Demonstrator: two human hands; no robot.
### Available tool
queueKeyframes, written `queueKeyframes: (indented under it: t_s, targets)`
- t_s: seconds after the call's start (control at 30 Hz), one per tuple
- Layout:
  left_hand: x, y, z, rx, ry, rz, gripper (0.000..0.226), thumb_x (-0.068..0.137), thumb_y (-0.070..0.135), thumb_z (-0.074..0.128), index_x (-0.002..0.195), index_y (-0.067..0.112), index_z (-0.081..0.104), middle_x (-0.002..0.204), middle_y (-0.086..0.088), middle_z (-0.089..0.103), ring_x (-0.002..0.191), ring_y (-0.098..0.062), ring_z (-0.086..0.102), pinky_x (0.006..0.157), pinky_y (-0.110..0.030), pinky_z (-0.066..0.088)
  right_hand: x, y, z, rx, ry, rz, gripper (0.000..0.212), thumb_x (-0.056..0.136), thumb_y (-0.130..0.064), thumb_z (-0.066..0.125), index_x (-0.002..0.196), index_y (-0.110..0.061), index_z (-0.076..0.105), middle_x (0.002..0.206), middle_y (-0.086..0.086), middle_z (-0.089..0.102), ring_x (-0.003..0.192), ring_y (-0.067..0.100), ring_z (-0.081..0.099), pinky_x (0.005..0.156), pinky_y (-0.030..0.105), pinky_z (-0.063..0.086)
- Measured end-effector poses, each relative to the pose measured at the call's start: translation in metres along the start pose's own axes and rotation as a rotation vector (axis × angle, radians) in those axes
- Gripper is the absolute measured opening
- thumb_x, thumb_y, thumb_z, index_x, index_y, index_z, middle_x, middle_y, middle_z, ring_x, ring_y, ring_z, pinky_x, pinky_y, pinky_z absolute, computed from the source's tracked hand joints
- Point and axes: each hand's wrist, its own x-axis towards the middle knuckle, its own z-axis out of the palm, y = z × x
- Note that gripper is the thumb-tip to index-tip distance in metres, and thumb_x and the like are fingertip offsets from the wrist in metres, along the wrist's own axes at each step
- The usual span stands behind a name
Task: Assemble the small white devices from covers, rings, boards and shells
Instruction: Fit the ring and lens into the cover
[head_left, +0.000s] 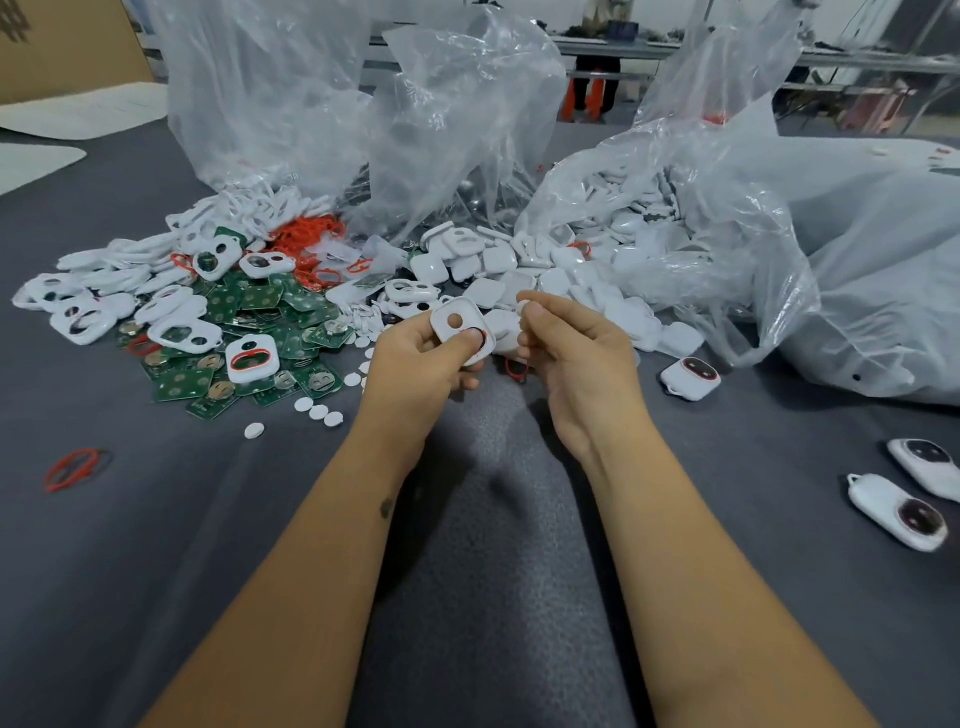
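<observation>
A single wide-angle view is taken from the person's head, directed forward and down over both forearms onto the grey table (156, 571). The left hand (415, 364) and right hand (571, 358) are seen close, near the middle of the frame, while the clear plastic bags (363, 104) and a far workbench (649, 49) are caught along the top edge. Straight lines are bent toward the frame's borders, and no second view is given.

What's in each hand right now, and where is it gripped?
Left hand holds a white cover, thumb pressing its lower edge. Right hand pinches something small and white at its fingertips; which part cannot be told.
</observation>
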Motion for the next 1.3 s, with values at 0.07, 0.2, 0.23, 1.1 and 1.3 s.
queueKeyframes:
  t_s: [0.07, 0.2, 0.23, 1.1, 1.3]
  targets:
    - [0.0009, -0.0004, 0.0002, -0.011, 0.008, -0.010, 0.012, 0.092, 0.003, 0.059, 0.086, 0.010, 0.068, 0.071, 0.000, 0.065, 0.059, -0.009, 0.055, 0.051, -0.018, 0.047, -0.0001, -0.0011, 0.0002, 0.024, -0.003, 0.014, 0.012, 0.090, 0.003, 0.059, 0.087, -0.003, 0.069, 0.066, 0.003, 0.062, 0.058, 0.010, 0.055, 0.057, 0.019, 0.049]
    - [0.0021, -0.0007, 0.0000, -0.038, 0.012, -0.024, 0.013, 0.091, 0.003, 0.059, 0.085, 0.010, 0.067, 0.068, 0.002, 0.065, 0.058, -0.009, 0.055, 0.050, -0.018, 0.047, -0.0010, -0.0041, 0.0003, 0.099, -0.023, 0.055, 0.015, 0.093, 0.001, 0.055, 0.085, -0.005, 0.066, 0.062, 0.003, 0.067, 0.054, 0.010, 0.061, 0.055, 0.018, 0.051]
    - [0.0024, -0.0007, -0.0004, -0.040, 0.011, -0.024, 0.013, 0.091, 0.003, 0.059, 0.084, 0.010, 0.067, 0.067, 0.003, 0.065, 0.058, -0.008, 0.055, 0.050, -0.018, 0.047, -0.0012, -0.0050, 0.0000, 0.125, -0.032, 0.071, 0.014, 0.093, 0.001, 0.055, 0.085, -0.005, 0.065, 0.062, 0.004, 0.068, 0.053, 0.010, 0.062, 0.054, 0.018, 0.052]
    - [-0.0049, 0.0035, 0.0023, 0.054, -0.077, 0.113, 0.026, 0.091, -0.007, 0.056, 0.092, 0.017, 0.065, 0.059, 0.001, 0.055, 0.047, -0.005, 0.048, 0.047, -0.019, 0.040, -0.0006, -0.0013, -0.0013, -0.039, -0.129, 0.076, 0.013, 0.092, -0.004, 0.058, 0.081, -0.005, 0.066, 0.061, 0.003, 0.062, 0.054, 0.010, 0.054, 0.053, 0.019, 0.044]
    - [-0.0058, 0.0037, 0.0041, 0.081, -0.079, 0.133, 0.027, 0.090, -0.008, 0.057, 0.090, 0.017, 0.068, 0.056, 0.005, 0.058, 0.045, -0.004, 0.047, 0.045, -0.018, 0.040, -0.0003, 0.0004, 0.0009, -0.080, -0.138, 0.067, 0.023, 0.100, -0.007, 0.046, 0.080, -0.007, 0.059, 0.062, 0.001, 0.052, 0.054, 0.011, 0.044, 0.052, 0.021, 0.036]
